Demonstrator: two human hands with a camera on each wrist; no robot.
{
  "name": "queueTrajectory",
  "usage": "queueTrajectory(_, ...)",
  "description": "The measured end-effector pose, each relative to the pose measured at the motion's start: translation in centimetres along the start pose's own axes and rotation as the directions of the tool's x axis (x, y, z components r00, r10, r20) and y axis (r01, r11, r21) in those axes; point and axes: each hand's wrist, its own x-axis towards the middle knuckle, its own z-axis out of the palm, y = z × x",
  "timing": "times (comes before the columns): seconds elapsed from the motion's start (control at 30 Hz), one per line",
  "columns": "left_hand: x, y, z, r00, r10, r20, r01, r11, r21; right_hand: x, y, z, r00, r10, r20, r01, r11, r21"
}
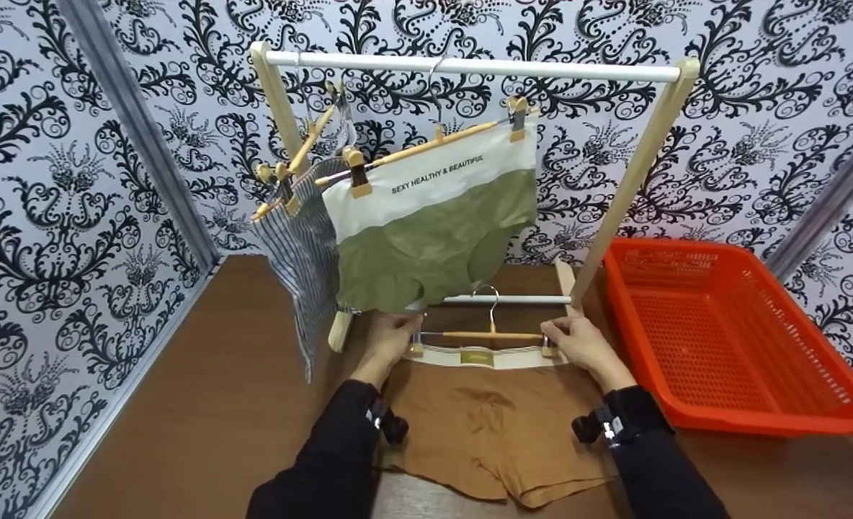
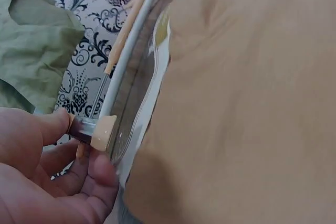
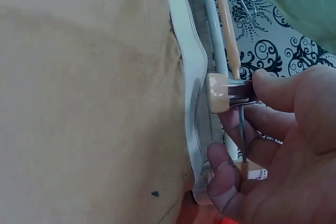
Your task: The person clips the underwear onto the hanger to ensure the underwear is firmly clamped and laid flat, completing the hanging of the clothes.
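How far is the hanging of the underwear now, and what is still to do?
Done: the green shorts and a striped garment hang on clip hangers from the rack. In hand: the left hand and right hand each pinch a clip of the hanger at the waistband of the brown shorts, which lie on the table. Left: probably lifting this hanger onto the rack. The red basket looks empty.

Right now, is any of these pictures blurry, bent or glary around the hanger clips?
Head view: sharp, but wide-lens bending bows the rack rail. Left wrist view: the left hand is soft, too close. Right wrist view: a small glare spot on the clip that the right hand pinches; cloth sharp.
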Motion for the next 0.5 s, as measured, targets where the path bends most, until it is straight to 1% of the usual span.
queueTrajectory(0.03, 0.1, 0.0, -0.1, 1.0, 0.014, -0.005, -0.014, 0.999, 0.042, 0.1, 0.0, 0.1, 1.0, -0.007, -0.004, 0.007, 1.0, -0.029)
queueTrajectory(0.07, 0.2, -0.1, -0.2, 0.999, 0.033, -0.012, -0.031, 0.994, 0.109, 0.1, 0.0, 0.1, 1.0, -0.017, -0.002, 0.017, 0.998, -0.056)
queueTrajectory(0.1, 0.3, -0.2, -0.4, 0.998, 0.052, -0.02, -0.047, 0.983, 0.178, 0.2, 0.1, 0.2, 1.0, -0.028, 0.0, 0.028, 0.996, -0.083)
queueTrajectory(0.13, 0.3, -0.3, -0.5, 0.998, 0.057, -0.022, -0.051, 0.972, 0.231, 0.2, 0.2, 0.3, 0.999, -0.041, 0.002, 0.041, 0.993, -0.112)
queueTrajectory(0.17, 0.3, -0.5, -0.6, 0.997, 0.069, -0.025, -0.059, 0.955, 0.292, 0.2, 0.2, 0.4, 0.998, -0.056, 0.002, 0.055, 0.989, -0.138)
queueTrajectory(0.2, 0.3, -0.6, -0.7, 0.997, 0.076, -0.024, -0.064, 0.945, 0.321, 0.3, 0.3, 0.4, 0.998, -0.066, 0.001, 0.065, 0.986, -0.153)
queueTrajectory(0.3, 0.2, -1.0, -0.9, 0.997, 0.078, -0.02, -0.066, 0.933, 0.353, 0.3, 0.4, 0.6, 0.996, -0.09, -0.014, 0.086, 0.98, -0.182)
queueTrajectory(0.5, 0.3, -1.0, -1.0, 0.999, 0.05, 0.001, -0.047, 0.938, 0.343, 0.4, 0.7, 0.7, 0.992, -0.113, -0.051, 0.102, 0.978, -0.182)
